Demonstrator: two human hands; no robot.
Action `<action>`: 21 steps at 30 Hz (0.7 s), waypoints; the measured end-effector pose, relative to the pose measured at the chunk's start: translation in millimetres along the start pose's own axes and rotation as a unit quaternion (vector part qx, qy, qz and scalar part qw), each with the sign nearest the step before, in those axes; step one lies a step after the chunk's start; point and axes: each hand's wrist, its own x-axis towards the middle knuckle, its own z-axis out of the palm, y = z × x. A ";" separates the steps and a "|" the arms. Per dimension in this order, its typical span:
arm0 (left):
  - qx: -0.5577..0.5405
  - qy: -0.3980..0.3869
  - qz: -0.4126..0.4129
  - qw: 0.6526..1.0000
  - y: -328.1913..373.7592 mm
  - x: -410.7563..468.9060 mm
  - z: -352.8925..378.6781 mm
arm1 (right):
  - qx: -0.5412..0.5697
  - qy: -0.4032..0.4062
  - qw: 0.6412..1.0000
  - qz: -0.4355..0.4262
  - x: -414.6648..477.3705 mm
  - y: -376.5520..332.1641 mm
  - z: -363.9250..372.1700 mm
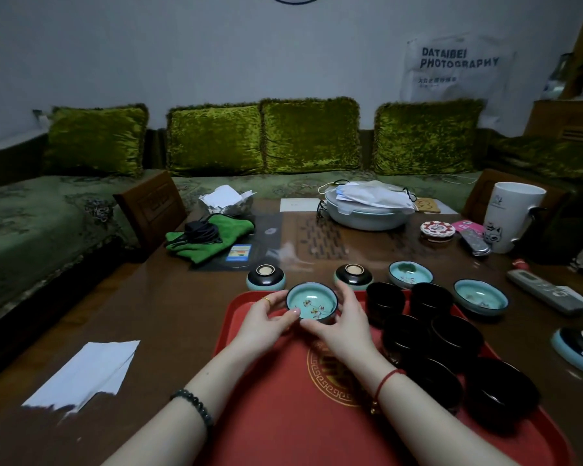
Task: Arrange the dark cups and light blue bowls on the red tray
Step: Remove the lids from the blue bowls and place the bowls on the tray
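**Two-handed grip, far-left corner**

One light blue bowl (312,302) is gripped from both sides, with the left hand (270,317) and right hand (345,319) curled round its wall, over the red tray (283,398). Whether it rests on the tray cannot be resolved. Six dark cups (455,334) are grouped on the tray's right half.

Support: a glossy dark brown wooden table (169,324) is carrying all items.
Front: a red plastic tray with gold emblem (283,415) is lying flat.
Left: a white paper sheet (85,375) is lying well apart from the tray.
Right: two upright light blue ceramic bowls (410,274) (480,297) are sitting beside the tray's far corner.
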 end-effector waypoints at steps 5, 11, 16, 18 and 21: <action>0.090 -0.024 0.024 0.995 -3.0 3.4 1.6 | -0.065 0.022 0.998 0.006 -6.4 5.3 2.5; 0.195 -0.041 0.049 0.979 -4.5 4.3 4.0 | -0.082 0.037 0.996 0.008 -10.0 8.7 -4.1; 0.250 -0.043 0.067 0.965 -5.3 2.6 8.5 | -0.081 0.049 0.995 0.021 -10.7 9.2 -7.3; 0.267 -0.043 0.072 0.960 -4.4 2.2 8.9 | -0.079 0.047 0.995 0.032 -11.0 8.8 -7.5; 0.283 -0.043 0.077 0.955 -2.0 0.3 7.8 | -0.076 0.041 0.995 0.045 -12.3 7.5 -8.1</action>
